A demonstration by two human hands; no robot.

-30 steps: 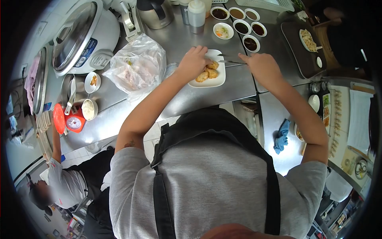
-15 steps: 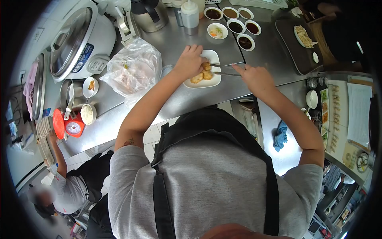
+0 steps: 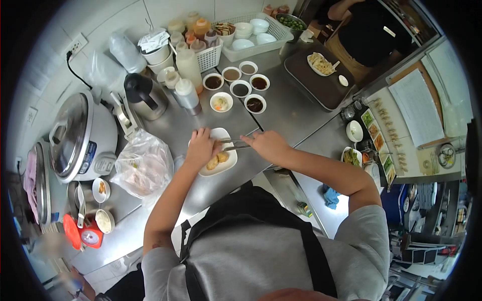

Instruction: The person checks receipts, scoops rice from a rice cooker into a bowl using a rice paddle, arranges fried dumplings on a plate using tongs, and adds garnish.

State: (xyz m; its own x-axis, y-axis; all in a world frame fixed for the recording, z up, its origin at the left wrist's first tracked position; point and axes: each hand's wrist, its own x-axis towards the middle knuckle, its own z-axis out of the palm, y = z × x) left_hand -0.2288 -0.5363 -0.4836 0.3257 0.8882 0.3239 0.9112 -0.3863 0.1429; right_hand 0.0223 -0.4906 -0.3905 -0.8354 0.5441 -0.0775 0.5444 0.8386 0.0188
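Note:
On the steel counter lies a white rectangular plate (image 3: 232, 161) with golden-brown pieces of food (image 3: 216, 161). My left hand (image 3: 202, 149) bends over the plate's left side with fingers curled down; what they grip is hidden beneath them. From the right, my right hand (image 3: 271, 146) is closed on metal tongs (image 3: 236, 144). Their two arms stretch left over the plate, with the tips close to my left hand. Behind the plate stand several sauce bowls (image 3: 213, 82) and a small bowl of chopped vegetables (image 3: 221, 103).
A plastic bag (image 3: 143, 165) and a rice cooker (image 3: 75, 135) stand left, near a red scale (image 3: 92, 236). Squeeze bottles (image 3: 187, 93) and a thermos jug (image 3: 145, 98) are behind. Far right is a brown tray (image 3: 301, 83). Other people are partly visible at upper right and lower left.
The view has shifted, showing more of the counter's back. Both hands remain at the plate, and the tongs' tips now sit closer to my left hand.

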